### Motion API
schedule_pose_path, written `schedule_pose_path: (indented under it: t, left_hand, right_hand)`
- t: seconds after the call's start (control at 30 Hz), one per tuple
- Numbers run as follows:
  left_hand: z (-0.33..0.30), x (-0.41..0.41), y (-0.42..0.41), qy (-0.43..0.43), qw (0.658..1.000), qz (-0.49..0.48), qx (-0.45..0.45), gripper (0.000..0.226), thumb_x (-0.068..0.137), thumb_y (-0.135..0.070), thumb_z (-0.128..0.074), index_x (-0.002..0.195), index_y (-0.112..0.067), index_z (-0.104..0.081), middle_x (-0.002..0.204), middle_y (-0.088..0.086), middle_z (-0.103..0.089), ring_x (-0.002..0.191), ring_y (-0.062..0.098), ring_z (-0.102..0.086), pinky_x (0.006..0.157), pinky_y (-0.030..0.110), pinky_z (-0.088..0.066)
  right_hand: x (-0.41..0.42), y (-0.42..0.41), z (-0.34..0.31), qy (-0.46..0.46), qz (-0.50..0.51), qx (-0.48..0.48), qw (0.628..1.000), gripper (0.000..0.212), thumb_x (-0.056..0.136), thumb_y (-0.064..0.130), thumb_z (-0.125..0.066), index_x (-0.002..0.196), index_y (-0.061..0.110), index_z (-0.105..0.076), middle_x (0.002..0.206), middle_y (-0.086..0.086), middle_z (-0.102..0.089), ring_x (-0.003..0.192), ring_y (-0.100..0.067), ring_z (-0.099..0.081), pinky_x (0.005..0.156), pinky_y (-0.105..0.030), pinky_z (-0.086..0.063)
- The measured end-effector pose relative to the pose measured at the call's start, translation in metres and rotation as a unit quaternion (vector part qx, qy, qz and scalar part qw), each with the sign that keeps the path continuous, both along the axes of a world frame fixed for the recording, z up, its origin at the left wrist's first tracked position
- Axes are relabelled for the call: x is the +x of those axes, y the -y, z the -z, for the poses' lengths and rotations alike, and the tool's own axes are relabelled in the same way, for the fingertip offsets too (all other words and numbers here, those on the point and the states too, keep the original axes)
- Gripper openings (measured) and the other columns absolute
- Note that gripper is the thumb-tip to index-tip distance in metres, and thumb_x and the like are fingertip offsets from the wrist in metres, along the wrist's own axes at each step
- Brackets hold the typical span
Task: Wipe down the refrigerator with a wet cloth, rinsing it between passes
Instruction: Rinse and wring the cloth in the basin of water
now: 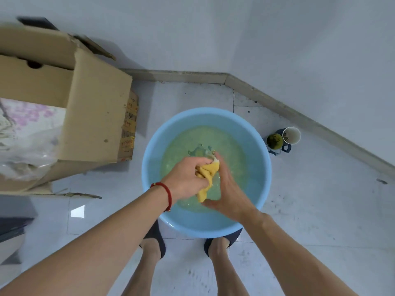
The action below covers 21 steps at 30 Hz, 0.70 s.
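Note:
A light blue basin [259, 150] stands on the tiled floor, filled with greenish, rippling water [186, 146]. Over the water I hold a wet yellow cloth [207, 175], bunched between both hands. My left hand [184, 178], with a red string bracelet at the wrist, grips the upper part of the cloth with curled fingers. My right hand [227, 189] is wrapped around the cloth from the right side, its thumb under the lower end. The refrigerator is not in view.
A large open cardboard box [94, 116] with a plastic-wrapped item inside lies to the left of the basin. Two small cups [283, 138] stand by the wall at the right. My feet [154, 244] in dark slippers touch the basin's near rim.

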<state>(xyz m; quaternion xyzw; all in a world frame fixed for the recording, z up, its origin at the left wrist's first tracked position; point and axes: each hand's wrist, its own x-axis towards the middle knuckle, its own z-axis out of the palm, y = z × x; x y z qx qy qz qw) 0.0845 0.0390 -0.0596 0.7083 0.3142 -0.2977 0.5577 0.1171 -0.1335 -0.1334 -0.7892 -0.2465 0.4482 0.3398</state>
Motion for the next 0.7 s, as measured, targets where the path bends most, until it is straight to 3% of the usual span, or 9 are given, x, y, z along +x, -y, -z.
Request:
schedule_pose_path:
  t: [0.03, 0.1, 0.17, 0.23, 0.3, 0.4, 0.5, 0.6, 0.7]
  left_hand:
    - [-0.008, -0.001, 0.001, -0.007, 0.999, -0.027, -0.036, 0.058, 0.085, 0.008, -0.067, 0.136, -0.019, -0.063, 0.106, 0.001, -0.070, 0.100, 0.020, -0.070, 0.083, 0.030, -0.059]
    - [-0.022, -0.005, -0.007, -0.026, 0.989, -0.096, -0.112, 0.059, 0.085, 0.013, -0.066, 0.136, -0.015, -0.062, 0.114, 0.014, -0.072, 0.107, 0.029, -0.071, 0.085, 0.048, -0.062]
    - [-0.036, -0.013, -0.018, -0.034, 0.975, -0.143, -0.167, 0.050, 0.087, 0.015, -0.064, 0.131, -0.009, -0.064, 0.119, 0.019, -0.072, 0.111, 0.031, -0.070, 0.091, 0.048, -0.060]
    - [-0.041, -0.024, -0.029, -0.021, 0.979, -0.148, -0.136, 0.052, 0.079, 0.008, -0.072, 0.128, -0.011, -0.066, 0.120, 0.015, -0.073, 0.113, 0.025, -0.070, 0.096, 0.036, -0.058]
    - [-0.040, -0.034, -0.036, -0.019, 0.993, -0.105, -0.053, 0.060, 0.063, -0.008, -0.072, 0.122, -0.023, -0.067, 0.118, 0.001, -0.070, 0.109, 0.013, -0.067, 0.095, 0.022, -0.050]
    - [-0.031, -0.042, -0.031, -0.054, 0.998, 0.042, 0.007, 0.070, 0.057, -0.022, -0.073, 0.124, -0.031, -0.057, 0.123, 0.000, -0.058, 0.106, 0.013, -0.060, 0.090, 0.024, -0.051]
    - [-0.025, -0.038, -0.007, -0.016, 0.987, 0.144, 0.071, 0.063, 0.064, -0.037, -0.084, 0.118, -0.035, -0.052, 0.117, -0.001, -0.048, 0.111, 0.009, -0.046, 0.085, 0.021, -0.048]
    - [-0.024, -0.029, 0.009, 0.081, 0.996, 0.018, 0.010, 0.056, 0.066, -0.022, -0.092, 0.109, -0.037, -0.058, 0.114, -0.006, -0.063, 0.109, 0.008, -0.061, 0.085, 0.023, -0.054]
    - [-0.019, -0.025, 0.014, 0.103, 0.990, -0.077, -0.066, 0.065, 0.071, -0.001, -0.087, 0.122, -0.029, -0.060, 0.109, -0.004, -0.073, 0.100, 0.011, -0.070, 0.081, 0.017, -0.055]
  right_hand:
    - [-0.007, -0.005, -0.004, -0.002, 0.032, 0.035, 0.999, 0.120, 0.077, 0.032, -0.088, 0.162, 0.029, -0.002, 0.169, 0.009, -0.009, 0.158, -0.012, -0.013, 0.125, -0.028, -0.023]
    - [-0.011, -0.019, -0.014, -0.013, 0.114, 0.059, 0.992, 0.095, 0.076, 0.035, -0.088, 0.155, 0.024, -0.036, 0.159, 0.004, -0.041, 0.146, -0.006, -0.038, 0.116, -0.025, -0.036]
    - [-0.005, -0.026, -0.028, 0.002, 0.158, 0.047, 0.986, 0.044, 0.077, 0.020, -0.086, 0.115, 0.018, -0.064, 0.107, 0.004, -0.071, 0.097, -0.007, -0.063, 0.083, -0.029, -0.051]
    - [0.006, -0.028, -0.044, 0.042, 0.126, 0.009, 0.991, 0.028, 0.078, 0.013, -0.081, 0.095, 0.014, -0.060, 0.079, 0.001, -0.064, 0.073, -0.019, -0.054, 0.067, -0.036, -0.047]
    - [0.015, -0.027, -0.063, 0.051, 0.085, -0.004, 0.995, 0.034, 0.077, 0.010, -0.080, 0.105, 0.018, -0.062, 0.084, 0.003, -0.065, 0.076, -0.017, -0.056, 0.068, -0.031, -0.048]
    - [0.023, -0.026, -0.084, 0.024, 0.089, 0.012, 0.996, 0.051, 0.075, 0.003, -0.079, 0.120, 0.024, -0.066, 0.097, 0.011, -0.064, 0.088, -0.008, -0.057, 0.071, -0.014, -0.044]
    - [0.029, -0.029, -0.100, -0.028, 0.099, 0.024, 0.994, 0.069, 0.073, 0.000, -0.076, 0.135, 0.027, -0.063, 0.120, 0.006, -0.058, 0.107, -0.008, -0.057, 0.090, -0.015, -0.046]
    - [0.031, -0.027, -0.114, -0.153, 0.156, 0.044, 0.975, 0.070, 0.074, 0.000, -0.078, 0.135, 0.031, -0.064, 0.126, 0.004, -0.065, 0.113, -0.012, -0.065, 0.097, -0.031, -0.056]
    - [0.035, -0.018, -0.121, -0.274, 0.205, 0.099, 0.934, 0.062, 0.074, -0.001, -0.077, 0.129, 0.027, -0.069, 0.127, -0.006, -0.070, 0.118, -0.023, -0.068, 0.103, -0.045, -0.056]
